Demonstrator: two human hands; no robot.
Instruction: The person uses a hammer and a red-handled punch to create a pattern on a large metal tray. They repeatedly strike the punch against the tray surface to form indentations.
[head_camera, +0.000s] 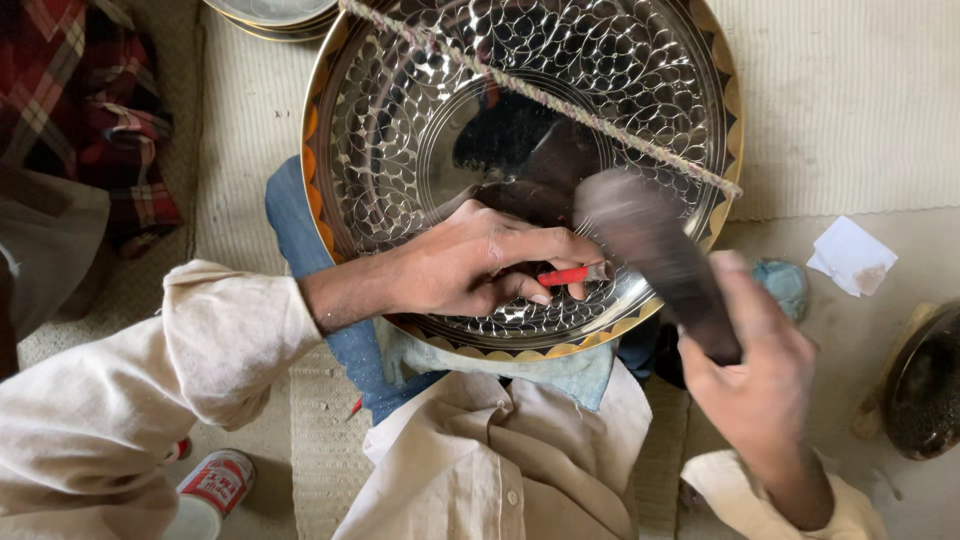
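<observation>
Fingers (535, 285) of the left hand (470, 265) pinch a short red-handled metal punch (572, 274), its long axis running left to right, tip set on the patterned inner wall of the large engraved silver-coloured metal platter with a gold scalloped rim (400, 130). Just right of the punch's free end, the right hand (765, 375) is wrapped tight round a dark blurred mallet (655, 250), its head hanging above that end. The platter rests on the person's lap, on blue cloth (300, 225).
</observation>
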